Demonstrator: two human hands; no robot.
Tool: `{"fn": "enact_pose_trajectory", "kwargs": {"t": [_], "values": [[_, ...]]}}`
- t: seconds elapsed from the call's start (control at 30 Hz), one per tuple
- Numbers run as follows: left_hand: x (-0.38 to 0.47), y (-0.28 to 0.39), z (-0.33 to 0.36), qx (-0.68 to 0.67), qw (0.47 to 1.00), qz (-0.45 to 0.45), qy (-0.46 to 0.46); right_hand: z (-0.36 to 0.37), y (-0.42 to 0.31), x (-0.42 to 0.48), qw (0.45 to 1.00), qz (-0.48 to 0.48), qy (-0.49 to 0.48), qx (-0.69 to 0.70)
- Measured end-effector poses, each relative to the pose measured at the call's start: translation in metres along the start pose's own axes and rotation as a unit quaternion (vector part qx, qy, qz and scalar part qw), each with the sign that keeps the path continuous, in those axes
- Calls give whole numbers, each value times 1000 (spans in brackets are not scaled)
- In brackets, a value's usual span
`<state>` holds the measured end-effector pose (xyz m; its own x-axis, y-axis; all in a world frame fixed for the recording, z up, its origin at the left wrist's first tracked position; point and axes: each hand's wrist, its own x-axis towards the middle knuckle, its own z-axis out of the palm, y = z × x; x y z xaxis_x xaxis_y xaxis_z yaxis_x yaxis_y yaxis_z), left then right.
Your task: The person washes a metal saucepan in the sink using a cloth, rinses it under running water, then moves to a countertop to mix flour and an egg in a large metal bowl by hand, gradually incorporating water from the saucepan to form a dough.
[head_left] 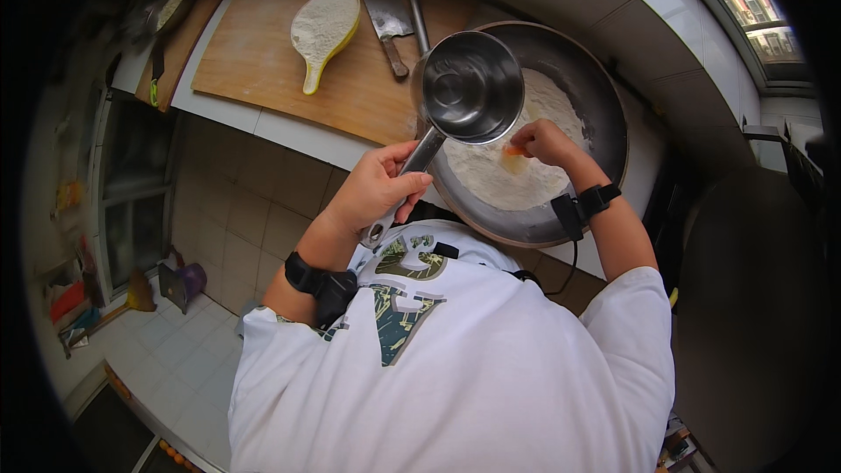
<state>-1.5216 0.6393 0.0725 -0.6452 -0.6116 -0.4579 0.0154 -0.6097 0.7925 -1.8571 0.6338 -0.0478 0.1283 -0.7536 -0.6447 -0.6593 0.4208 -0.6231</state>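
Note:
My left hand (394, 184) grips the long handle of a stainless steel dipper (470, 89). The dipper hangs over the left rim of a wide dark metal basin (601, 98), its mouth facing me; a little liquid seems to lie in the bottom. White flour (486, 180) covers much of the basin's floor. Over the flour, my right hand (548, 141) is closed on a small orange implement (517, 151), most of it hidden by the fingers. Its lower end meets a damp, yellowish patch of flour.
A wooden board (243, 59) lies left of the basin. On it rest a yellow scoop (325, 33) heaped with flour and a cleaver (391, 23). A metal rod (418, 16) stands behind the dipper. Tiled wall (585, 6) curves along the counter's back.

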Motion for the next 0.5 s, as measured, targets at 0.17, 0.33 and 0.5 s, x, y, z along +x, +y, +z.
{"fn": "enact_pose_trajectory", "kwargs": {"t": [0.17,0.33,0.5], "values": [[8,2,4,-5,1000,-2,-5,7,14,7,986,-31,141,-83],[13,7,6,1,1000,-10,-2,40,14,24,974,-33,45,-218],[14,8,4,8,1000,5,-8,18,11,18,983,-63,77,156]]}}
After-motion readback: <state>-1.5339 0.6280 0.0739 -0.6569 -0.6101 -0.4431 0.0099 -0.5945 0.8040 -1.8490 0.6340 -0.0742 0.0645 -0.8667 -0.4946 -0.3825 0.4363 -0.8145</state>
